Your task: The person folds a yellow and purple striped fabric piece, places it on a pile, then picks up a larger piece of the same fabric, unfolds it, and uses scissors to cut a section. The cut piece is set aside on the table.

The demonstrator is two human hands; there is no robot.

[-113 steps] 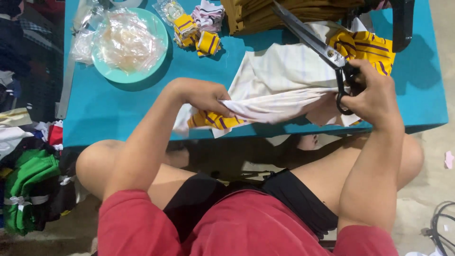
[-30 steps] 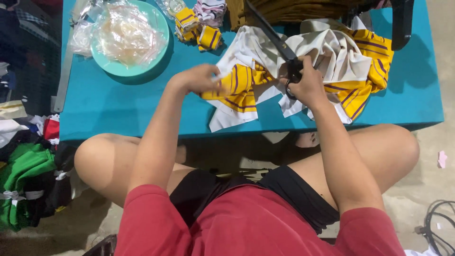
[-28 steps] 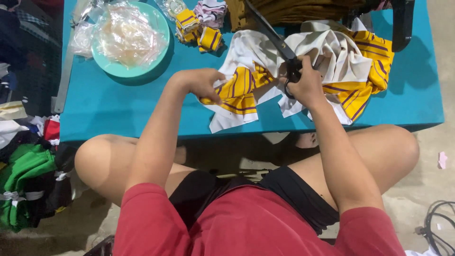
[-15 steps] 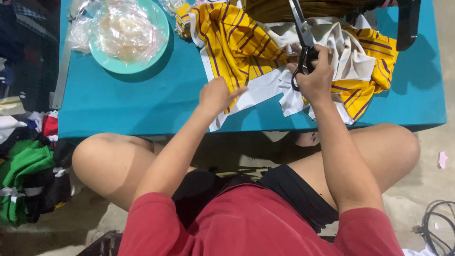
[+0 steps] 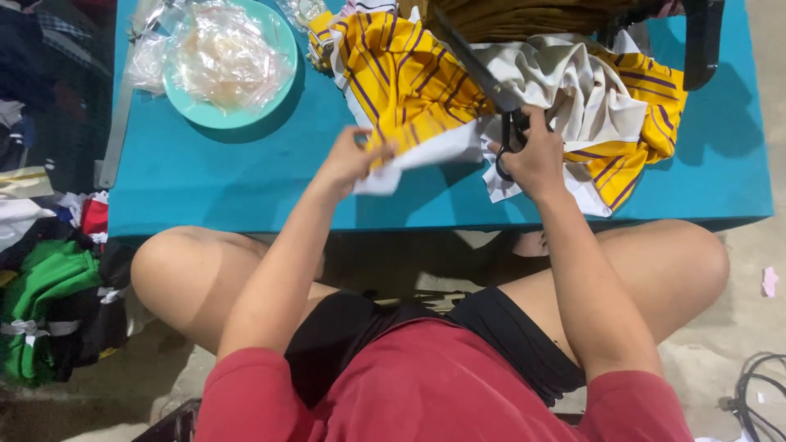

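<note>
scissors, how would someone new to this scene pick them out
Start at the low teal table and find the heap of yellow striped cloth on it. The scissors lie across that heap, handles in the right hand: the only long dark blades among soft fabric.

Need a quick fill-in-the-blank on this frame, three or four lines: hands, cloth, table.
1. The right hand holds black ____.
2. The left hand grips the yellow purple-striped fabric at its ____ edge.
3. The clear plastic bags lie on a round ____ plate.
4. The low table has a ____ top.

Missing words: scissors; white; mint-green; teal
</note>
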